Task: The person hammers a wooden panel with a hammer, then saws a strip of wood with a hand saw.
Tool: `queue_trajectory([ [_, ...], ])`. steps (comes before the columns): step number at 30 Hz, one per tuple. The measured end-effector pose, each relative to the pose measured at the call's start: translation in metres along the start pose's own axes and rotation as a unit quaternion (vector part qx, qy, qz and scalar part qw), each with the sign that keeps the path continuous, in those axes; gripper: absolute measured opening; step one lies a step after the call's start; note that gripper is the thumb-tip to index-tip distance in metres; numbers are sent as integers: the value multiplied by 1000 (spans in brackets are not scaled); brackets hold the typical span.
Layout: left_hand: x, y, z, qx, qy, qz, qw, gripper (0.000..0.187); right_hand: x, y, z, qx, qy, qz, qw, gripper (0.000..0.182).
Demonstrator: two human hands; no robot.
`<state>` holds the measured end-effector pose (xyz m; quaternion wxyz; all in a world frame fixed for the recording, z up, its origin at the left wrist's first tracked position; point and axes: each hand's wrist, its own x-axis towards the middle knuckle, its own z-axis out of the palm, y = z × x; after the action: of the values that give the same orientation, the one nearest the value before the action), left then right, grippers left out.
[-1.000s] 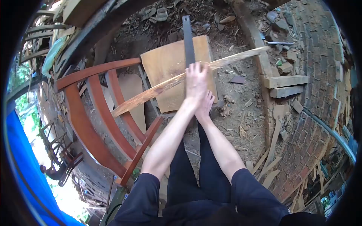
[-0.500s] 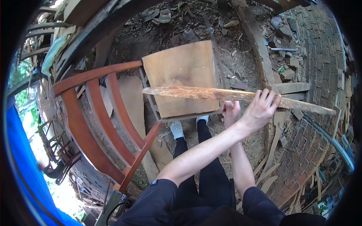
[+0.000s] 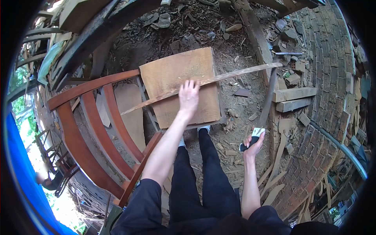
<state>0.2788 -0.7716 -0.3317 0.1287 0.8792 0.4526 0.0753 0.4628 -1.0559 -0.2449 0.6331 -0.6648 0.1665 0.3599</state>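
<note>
A long, rough-edged wooden strip (image 3: 243,71) lies aslant across a chair's pale wooden seat (image 3: 176,66), with both ends sticking out past it. My left hand (image 3: 188,98) is over the strip near the middle of the seat, fingers bent across it and pressing it down. Off to the right, my right hand (image 3: 253,145) is wrapped around the black and white handle of a handsaw (image 3: 267,103). The saw's grey blade points up and away from me, its tip close to the strip's right end. The chair's red-brown slatted back (image 3: 90,117) extends to the left.
Thick timber beams (image 3: 254,35) and short wood blocks (image 3: 294,94) lie ahead and to the right. A brick surface (image 3: 313,152) runs along the right side. Wood scraps and rubble cover the dirt ground. A blue sheet (image 3: 23,176) hangs at far left.
The wooden strip has come down from in front of me onto the seat, turning aslant. My left hand has moved left along with it. My right hand has shifted right, and the handsaw now shows.
</note>
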Motion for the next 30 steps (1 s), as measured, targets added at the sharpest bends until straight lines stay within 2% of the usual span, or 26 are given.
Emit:
queue_trajectory([
  [3, -5, -20, -5, 39, 3, 5, 999, 32, -23, 10, -27, -25, -8, 15, 1000, 60],
  [8, -30, -45, -19, 77, -1, -16, 997, 35, -32, -6, -32, -61, -25, 42, 997, 60],
  [11, -49, -59, -30, 89, -12, -36, 995, 36, -31, -21, -16, -84, -38, 8, 996, 56],
  [13, -65, -71, -32, 115, -33, -58, 991, 35, -37, -29, -5, -146, -44, -61, 986, 49],
  [18, -77, -87, -46, 109, -87, -85, 987, 37, -51, -41, 21, -187, -103, -84, 973, 44],
  [21, -70, -77, -56, 102, -128, -117, 979, 39, -57, -35, 31, -208, -152, -70, 964, 41],
  [22, -64, -71, -57, 102, -127, -114, 980, 39, -59, -32, 34, -223, -141, -61, 963, 41],
  [24, -53, -61, -54, 51, -38, -166, 984, 43, -60, -25, 39, -242, -133, -61, 959, 43],
  [25, -44, -51, -56, 51, -40, -162, 985, 43, -62, -23, 41, -265, -126, -59, 954, 44],
  [27, -20, -28, -58, -57, -51, -181, 980, 50, -65, -20, 40, -281, -111, -38, 953, 47],
  [29, -3, -4, -54, -69, -57, -146, 985, 57, -63, -7, 35, -324, -105, -63, 938, 50],
  [30, 3, 6, -48, -50, -27, -70, 996, 59, -64, -7, 32, -358, -101, -61, 926, 54],
])
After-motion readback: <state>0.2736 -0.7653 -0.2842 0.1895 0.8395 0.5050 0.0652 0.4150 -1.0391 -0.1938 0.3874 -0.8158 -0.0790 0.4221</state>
